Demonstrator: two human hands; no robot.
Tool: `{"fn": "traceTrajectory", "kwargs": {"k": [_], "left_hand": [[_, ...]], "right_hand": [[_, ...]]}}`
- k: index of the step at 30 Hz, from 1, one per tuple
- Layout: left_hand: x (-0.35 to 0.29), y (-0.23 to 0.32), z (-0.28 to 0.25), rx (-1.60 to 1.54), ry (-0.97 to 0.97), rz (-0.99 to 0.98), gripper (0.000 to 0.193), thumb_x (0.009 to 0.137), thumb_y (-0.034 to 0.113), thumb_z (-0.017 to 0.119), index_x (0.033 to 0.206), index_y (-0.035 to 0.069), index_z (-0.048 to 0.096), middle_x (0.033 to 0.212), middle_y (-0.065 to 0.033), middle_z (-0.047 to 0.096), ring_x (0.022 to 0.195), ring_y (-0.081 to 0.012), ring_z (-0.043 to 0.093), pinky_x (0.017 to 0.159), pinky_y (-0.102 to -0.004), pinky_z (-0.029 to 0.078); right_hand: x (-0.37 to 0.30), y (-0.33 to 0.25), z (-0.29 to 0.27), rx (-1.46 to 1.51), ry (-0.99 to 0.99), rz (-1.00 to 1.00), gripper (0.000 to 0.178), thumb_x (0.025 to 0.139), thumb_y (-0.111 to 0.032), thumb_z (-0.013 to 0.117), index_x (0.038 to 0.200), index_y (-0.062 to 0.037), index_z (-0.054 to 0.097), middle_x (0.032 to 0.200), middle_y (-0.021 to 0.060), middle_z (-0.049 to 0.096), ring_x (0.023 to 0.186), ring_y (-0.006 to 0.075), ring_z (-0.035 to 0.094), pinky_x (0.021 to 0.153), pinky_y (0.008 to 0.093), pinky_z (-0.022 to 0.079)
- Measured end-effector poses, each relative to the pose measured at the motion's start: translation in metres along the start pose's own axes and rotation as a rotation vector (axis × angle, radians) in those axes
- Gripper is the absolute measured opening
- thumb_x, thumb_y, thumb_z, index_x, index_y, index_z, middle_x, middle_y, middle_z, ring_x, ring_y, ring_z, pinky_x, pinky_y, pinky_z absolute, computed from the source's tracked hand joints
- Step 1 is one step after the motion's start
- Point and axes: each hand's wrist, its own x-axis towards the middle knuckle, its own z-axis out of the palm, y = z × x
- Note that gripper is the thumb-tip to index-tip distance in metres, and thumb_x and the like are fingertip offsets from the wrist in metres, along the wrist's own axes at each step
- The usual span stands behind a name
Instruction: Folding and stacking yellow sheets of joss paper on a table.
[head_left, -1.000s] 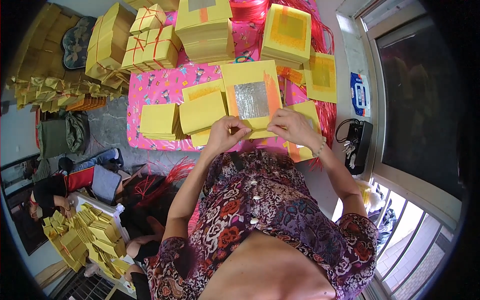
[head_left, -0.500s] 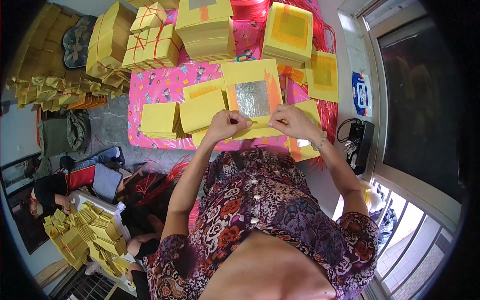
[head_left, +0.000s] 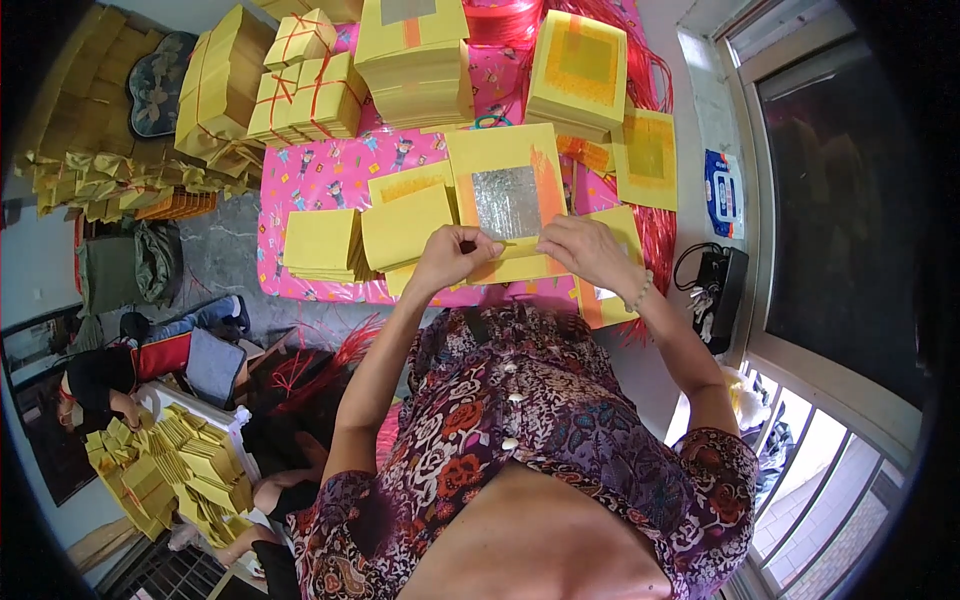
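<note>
A yellow paper sheet [head_left: 500,150] with a silver foil square and an orange strip lies before me, its near edge rolled or folded over. My left hand [head_left: 455,257] pinches that edge between thumb and fingers. My right hand [head_left: 592,252], a bracelet at its wrist, has its fingers closed on the same edge further right. Beside my left hand lie a yellow folded paper stack [head_left: 408,222] and, further left, a smaller yellow stack [head_left: 322,240]. More yellow paper [head_left: 600,313] with an orange strip shows partly under my right hand.
The pink patterned tabletop [head_left: 325,175] carries tall yellow paper stacks [head_left: 415,85], red-tied bundles [head_left: 315,95] and red strings [head_left: 655,235]. A wipes pack [head_left: 724,195] is at the right. At lower left, other people work at a table with many yellow packets [head_left: 190,460].
My hands stay at the near edge; the right fingers have curled down closer over the fold. At lower left, another person's hand has come forward to the yellow packets.
</note>
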Motion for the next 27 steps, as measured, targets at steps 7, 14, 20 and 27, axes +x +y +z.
{"fn": "traceTrajectory", "kwargs": {"k": [7, 14, 20, 27], "left_hand": [[-0.028, 0.038, 0.022, 0.578, 0.734, 0.771, 0.041, 0.077, 0.014, 0.073, 0.117, 0.009, 0.064, 0.121, -0.0134, 0.055, 0.113, -0.0349, 0.05, 0.098, -0.0463, 0.04], [-0.001, 0.026, 0.039, 0.79, 0.42, 0.734, 0.06, 0.083, 0.024, 0.069, 0.137, 0.007, 0.05, 0.144, -0.0196, 0.042, 0.133, -0.0403, 0.038, 0.109, -0.0506, 0.034], [0.022, 0.025, 0.036, 0.908, 0.349, 0.627, 0.073, 0.09, 0.038, 0.062, 0.149, 0.004, 0.035, 0.154, -0.0243, 0.028, 0.144, -0.0434, 0.023, 0.117, -0.0534, 0.021], [0.025, 0.017, 0.037, 0.915, 0.333, 0.603, 0.074, 0.091, 0.042, 0.06, 0.149, 0.004, 0.034, 0.154, -0.0257, 0.028, 0.144, -0.0445, 0.023, 0.117, -0.0537, 0.021]], "right_hand": [[0.038, 0.007, -0.027, -0.041, 0.137, 0.032, 0.021, 0.095, -0.022, 0.059, 0.088, -0.0024, 0.056, 0.082, 0.0145, 0.057, 0.079, 0.0353, 0.059, 0.067, 0.0443, 0.047], [0.103, 0.047, -0.036, -0.058, 0.162, 0.141, 0.024, 0.098, -0.024, 0.055, 0.093, -0.0007, 0.06, 0.087, 0.0161, 0.062, 0.082, 0.0374, 0.062, 0.075, 0.0428, 0.048], [0.128, 0.086, -0.023, -0.202, 0.233, 0.055, 0.024, 0.095, -0.028, 0.058, 0.089, -0.004, 0.061, 0.087, 0.0132, 0.059, 0.085, 0.0347, 0.061, 0.074, 0.045, 0.049], [0.141, 0.073, -0.013, -0.313, 0.21, -0.017, 0.015, 0.089, -0.022, 0.063, 0.091, -0.0072, 0.066, 0.088, 0.0082, 0.06, 0.088, 0.0273, 0.061, 0.077, 0.0423, 0.05]]}}
